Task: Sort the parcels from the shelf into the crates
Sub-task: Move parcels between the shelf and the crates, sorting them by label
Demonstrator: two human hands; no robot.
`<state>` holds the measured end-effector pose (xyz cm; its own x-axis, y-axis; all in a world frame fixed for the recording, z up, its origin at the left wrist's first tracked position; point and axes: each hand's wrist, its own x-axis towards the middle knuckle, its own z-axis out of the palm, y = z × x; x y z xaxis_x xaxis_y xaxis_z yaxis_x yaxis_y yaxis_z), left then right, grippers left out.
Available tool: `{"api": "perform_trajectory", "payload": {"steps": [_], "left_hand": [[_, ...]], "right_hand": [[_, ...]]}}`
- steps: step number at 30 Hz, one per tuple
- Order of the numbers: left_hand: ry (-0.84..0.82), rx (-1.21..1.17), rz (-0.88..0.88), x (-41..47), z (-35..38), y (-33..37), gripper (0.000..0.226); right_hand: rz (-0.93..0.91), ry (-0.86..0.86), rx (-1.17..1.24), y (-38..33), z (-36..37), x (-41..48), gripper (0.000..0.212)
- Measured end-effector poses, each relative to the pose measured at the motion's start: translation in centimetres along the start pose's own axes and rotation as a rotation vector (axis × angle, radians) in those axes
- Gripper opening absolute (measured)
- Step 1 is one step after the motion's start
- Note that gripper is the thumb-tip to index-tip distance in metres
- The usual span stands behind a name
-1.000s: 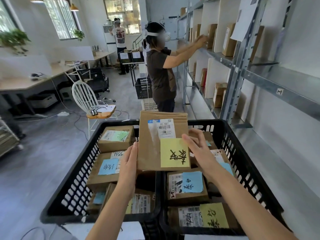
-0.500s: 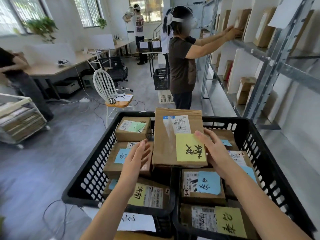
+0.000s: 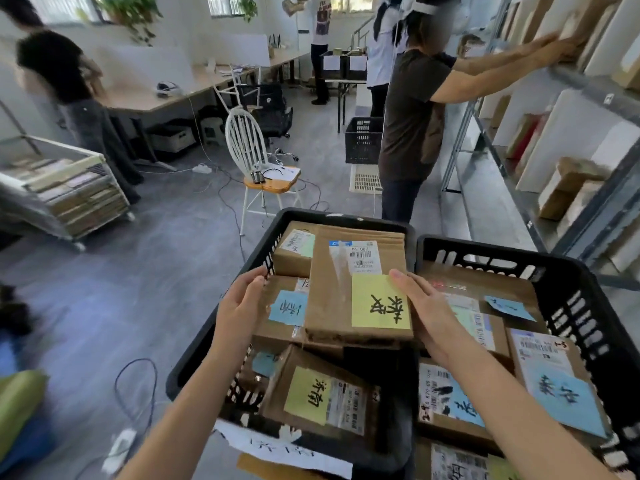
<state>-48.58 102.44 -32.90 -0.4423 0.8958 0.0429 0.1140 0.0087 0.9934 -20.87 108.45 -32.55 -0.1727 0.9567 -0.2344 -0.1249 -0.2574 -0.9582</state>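
Note:
A flat brown parcel [image 3: 332, 289] with a yellow handwritten note [image 3: 377, 303] lies tilted on top of other parcels in the left black crate [image 3: 346, 218]. My right hand [image 3: 429, 317] grips its right edge, thumb on the note's corner. My left hand [image 3: 239, 306] hovers with spread fingers over a blue-noted parcel [image 3: 287, 306] by the crate's left wall, apart from the yellow-noted one. The right black crate [image 3: 588, 306] holds several parcels with blue notes. A parcel with a yellow note [image 3: 322, 396] lies at the left crate's near end.
The metal shelf [image 3: 588, 88] with boxes runs along the right. A person [image 3: 412, 116] reaches into it just beyond the crates. A white chair [image 3: 246, 143], a wheeled cart [image 3: 69, 188] and loose floor cables [image 3: 135, 393] stand to the left; other people are farther back.
The yellow-noted parcel has moved left, from between the crates onto the left crate's parcels. My left hand has let go of it and opened. My view has swung left.

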Motion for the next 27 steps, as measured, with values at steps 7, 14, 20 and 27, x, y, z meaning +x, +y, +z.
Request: {"api": "perform_trajectory", "payload": {"steps": [7,14,20,27], "left_hand": [[-0.009,0.029,-0.021,5.4,-2.0,-0.4,0.023],[-0.141,0.013,-0.02,8.7,-1.7,-1.1,0.023],[-0.339,-0.024,-0.026,10.7,1.6,-0.7,0.027],[-0.541,-0.055,0.059,9.5,9.1,2.2,0.025]], "right_hand": [[0.161,-0.015,-0.102,2.9,6.3,2.3,0.073],[0.164,0.047,-0.054,1.7,8.4,4.6,0.065],[0.036,0.165,0.0,-2.4,5.8,4.6,0.056],[-0.043,0.336,0.048,-5.3,-2.1,1.9,0.06]]}}
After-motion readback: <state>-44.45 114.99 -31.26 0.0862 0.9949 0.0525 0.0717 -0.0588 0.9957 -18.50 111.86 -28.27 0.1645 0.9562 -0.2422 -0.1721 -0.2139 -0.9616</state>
